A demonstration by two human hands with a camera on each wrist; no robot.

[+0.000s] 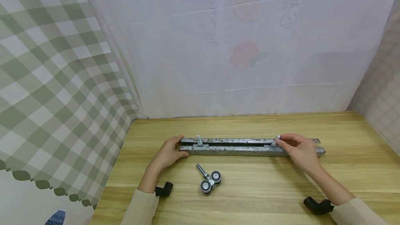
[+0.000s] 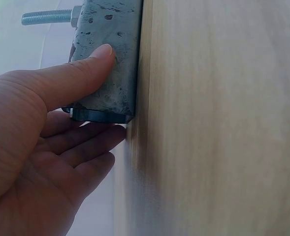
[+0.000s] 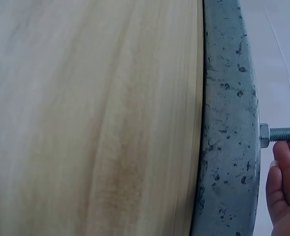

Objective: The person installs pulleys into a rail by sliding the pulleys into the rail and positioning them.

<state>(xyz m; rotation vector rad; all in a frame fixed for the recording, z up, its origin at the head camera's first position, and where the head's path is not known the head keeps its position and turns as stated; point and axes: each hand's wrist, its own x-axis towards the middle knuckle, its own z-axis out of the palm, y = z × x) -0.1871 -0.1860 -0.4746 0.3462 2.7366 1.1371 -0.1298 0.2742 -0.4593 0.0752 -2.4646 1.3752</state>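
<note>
A speckled metal channel rail (image 1: 243, 151) lies across the wooden table, its slot facing up. Two threaded bolts stick up out of the slot: the left bolt (image 1: 199, 140) near one end, the right bolt (image 1: 277, 138) towards the other. My left hand (image 1: 168, 152) grips the rail's left end, the thumb (image 2: 98, 64) on its front side and the other fingers around the end and behind. The thumb and index finger of my right hand (image 1: 300, 150) pinch the right bolt (image 3: 285, 133), just above its hex nut (image 3: 264, 135). What carries the bolts inside the slot is mostly hidden.
A loose roller trolley (image 1: 210, 182) with small black-rimmed wheels and a threaded bolt lies in front of the rail. White printed cloth (image 1: 250, 79) hangs behind the table (image 1: 250, 190), and green checked cloth (image 1: 62, 61) hangs at the left. Black wrist mounts (image 1: 318, 206) are at both sleeves.
</note>
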